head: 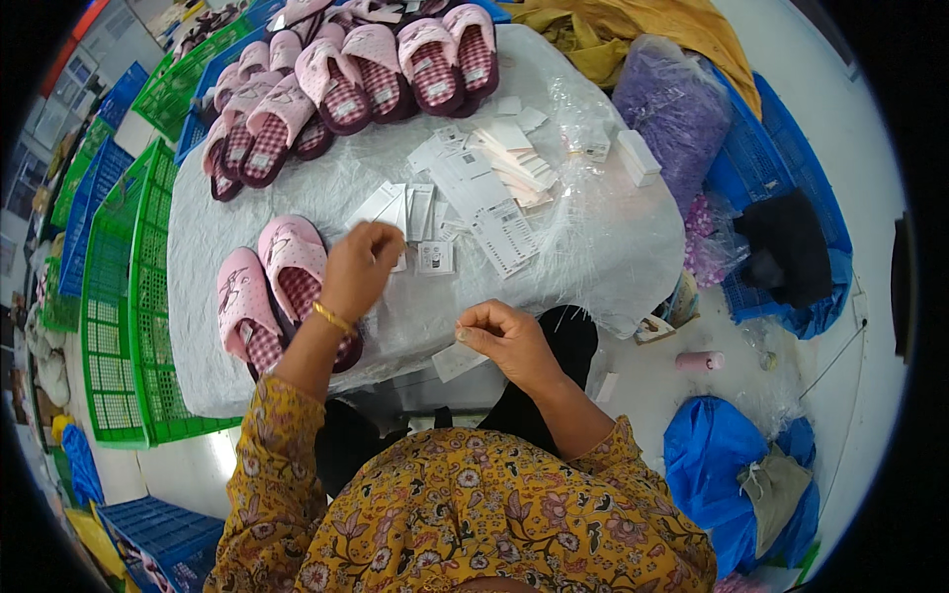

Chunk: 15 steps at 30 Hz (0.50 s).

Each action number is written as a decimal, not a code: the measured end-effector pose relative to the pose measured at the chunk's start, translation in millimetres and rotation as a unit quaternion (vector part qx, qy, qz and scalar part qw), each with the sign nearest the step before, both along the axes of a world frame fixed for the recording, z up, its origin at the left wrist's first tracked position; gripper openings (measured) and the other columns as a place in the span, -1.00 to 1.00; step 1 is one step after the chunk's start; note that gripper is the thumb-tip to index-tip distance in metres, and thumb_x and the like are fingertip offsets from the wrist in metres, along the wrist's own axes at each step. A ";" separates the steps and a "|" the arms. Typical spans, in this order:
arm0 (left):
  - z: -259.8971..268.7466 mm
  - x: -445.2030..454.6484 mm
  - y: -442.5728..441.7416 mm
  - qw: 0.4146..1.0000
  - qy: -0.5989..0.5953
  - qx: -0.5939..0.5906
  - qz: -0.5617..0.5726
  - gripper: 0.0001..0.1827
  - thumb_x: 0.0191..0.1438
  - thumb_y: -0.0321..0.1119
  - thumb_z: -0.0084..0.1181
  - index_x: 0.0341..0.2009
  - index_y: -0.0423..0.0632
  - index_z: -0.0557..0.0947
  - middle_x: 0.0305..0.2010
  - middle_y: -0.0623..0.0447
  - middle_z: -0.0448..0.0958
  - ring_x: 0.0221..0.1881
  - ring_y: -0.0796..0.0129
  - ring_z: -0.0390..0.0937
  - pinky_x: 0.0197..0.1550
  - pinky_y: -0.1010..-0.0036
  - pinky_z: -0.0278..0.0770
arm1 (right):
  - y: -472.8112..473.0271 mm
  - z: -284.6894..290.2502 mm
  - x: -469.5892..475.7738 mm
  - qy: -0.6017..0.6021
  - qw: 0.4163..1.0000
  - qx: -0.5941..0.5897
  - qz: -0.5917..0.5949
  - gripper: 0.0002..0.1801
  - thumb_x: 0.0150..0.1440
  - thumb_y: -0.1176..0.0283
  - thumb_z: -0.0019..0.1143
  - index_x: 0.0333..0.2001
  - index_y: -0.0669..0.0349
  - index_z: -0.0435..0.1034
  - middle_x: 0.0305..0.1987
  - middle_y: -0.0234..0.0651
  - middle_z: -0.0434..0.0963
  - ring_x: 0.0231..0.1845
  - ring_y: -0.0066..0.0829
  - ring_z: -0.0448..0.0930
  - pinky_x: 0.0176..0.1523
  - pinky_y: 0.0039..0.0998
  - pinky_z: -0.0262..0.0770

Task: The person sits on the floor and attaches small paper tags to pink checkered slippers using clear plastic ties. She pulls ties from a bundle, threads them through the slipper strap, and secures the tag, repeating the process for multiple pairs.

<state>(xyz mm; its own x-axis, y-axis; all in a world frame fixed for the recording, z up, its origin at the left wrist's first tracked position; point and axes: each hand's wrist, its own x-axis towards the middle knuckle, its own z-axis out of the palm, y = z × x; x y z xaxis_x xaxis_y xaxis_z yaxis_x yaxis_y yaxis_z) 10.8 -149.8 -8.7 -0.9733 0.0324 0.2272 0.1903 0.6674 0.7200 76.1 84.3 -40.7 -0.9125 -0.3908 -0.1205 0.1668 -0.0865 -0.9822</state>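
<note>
My left hand [363,268], with a gold bangle at its wrist, hovers over the near edge of some white cards [389,206]. Its fingers curl inward, and whether anything is between them is hidden. Lower and to the right, my right hand [515,347] pinches a small whitish tag [456,362] between thumb and fingers. A pair of pink slippers lies by my left forearm: the left slipper [241,289] shows fully at its toe, while the forearm partly covers the other slipper [293,256]. Printed label sheets [474,196] and a small square card [435,257] lie beyond my hands.
Several more pink slippers [348,74] line the far side of the plastic-covered table [593,244]. Green crates [141,311] stand at left. A purple bundle in clear plastic [671,111] and blue crates [786,148] flank the right. A pink cylinder [699,361] lies on the floor.
</note>
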 end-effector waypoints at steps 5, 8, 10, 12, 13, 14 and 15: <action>-16.9 -36.7 -32.7 0.983 0.006 -0.162 0.081 -0.64 -0.01 -0.34 0.21 -0.07 -0.11 0.58 -0.06 -0.18 0.52 -0.03 0.00 0.49 -0.01 0.24 0.46 | 7.6 -14.6 1.3 0.008 0.999 0.023 0.030 -0.85 0.13 0.42 0.26 -0.25 0.24 0.50 -0.35 -0.52 0.53 -0.34 -0.76 0.45 -0.23 -0.64 0.41; -20.1 -46.1 -37.5 0.972 -0.037 -0.217 0.078 -0.51 0.01 -0.27 0.18 0.08 -0.08 0.50 0.05 -0.19 0.47 0.09 -0.07 0.42 0.13 0.21 0.39 | 8.5 -18.2 0.4 0.010 1.000 0.013 0.016 -0.83 0.12 0.40 0.27 -0.26 0.25 0.51 -0.35 -0.51 0.54 -0.34 -0.75 0.46 -0.22 -0.63 0.42; -20.9 -52.8 -36.0 0.966 -0.083 -0.235 0.068 -0.48 0.02 -0.24 0.15 0.10 -0.08 0.47 0.05 -0.20 0.48 0.09 -0.08 0.42 0.13 0.21 0.39 | 8.5 -19.1 0.9 0.005 1.000 -0.001 0.011 -0.83 0.12 0.40 0.28 -0.26 0.26 0.51 -0.34 -0.50 0.55 -0.33 -0.75 0.46 -0.21 -0.62 0.43; -22.3 -56.4 -36.5 0.958 -0.101 -0.263 0.055 -0.47 0.04 -0.19 0.12 0.12 -0.08 0.45 0.05 -0.20 0.49 0.07 -0.07 0.44 0.12 0.20 0.40 | 9.8 -19.5 0.0 0.002 1.000 -0.019 0.014 -0.82 0.11 0.41 0.28 -0.25 0.27 0.50 -0.33 -0.50 0.55 -0.33 -0.74 0.47 -0.21 -0.62 0.43; -22.1 -54.6 -36.5 0.961 -0.111 -0.246 0.054 -0.47 0.04 -0.20 0.12 0.12 -0.08 0.45 0.04 -0.20 0.49 0.06 -0.07 0.45 0.11 0.20 0.41 | 9.9 -18.3 0.6 -0.005 1.000 -0.017 0.017 -0.84 0.11 0.44 0.26 -0.25 0.26 0.50 -0.32 -0.50 0.55 -0.31 -0.74 0.47 -0.18 -0.62 0.42; -20.4 -52.2 -36.0 0.964 -0.121 -0.229 0.054 -0.47 0.03 -0.20 0.12 0.11 -0.08 0.45 0.04 -0.21 0.49 0.05 -0.07 0.45 0.10 0.20 0.41 | 9.6 -16.5 1.7 -0.012 1.000 -0.016 0.020 -0.87 0.12 0.47 0.25 -0.25 0.25 0.49 -0.30 -0.51 0.55 -0.29 -0.74 0.47 -0.16 -0.63 0.41; -17.8 -51.2 -34.1 0.968 -0.130 -0.210 0.051 -0.47 0.03 -0.21 0.13 0.11 -0.08 0.45 0.03 -0.21 0.49 0.04 -0.07 0.46 0.09 0.19 0.42 | 10.2 -16.0 1.9 -0.019 1.000 -0.013 0.021 -0.88 0.12 0.50 0.24 -0.25 0.24 0.49 -0.29 -0.51 0.55 -0.27 -0.74 0.46 -0.14 -0.63 0.40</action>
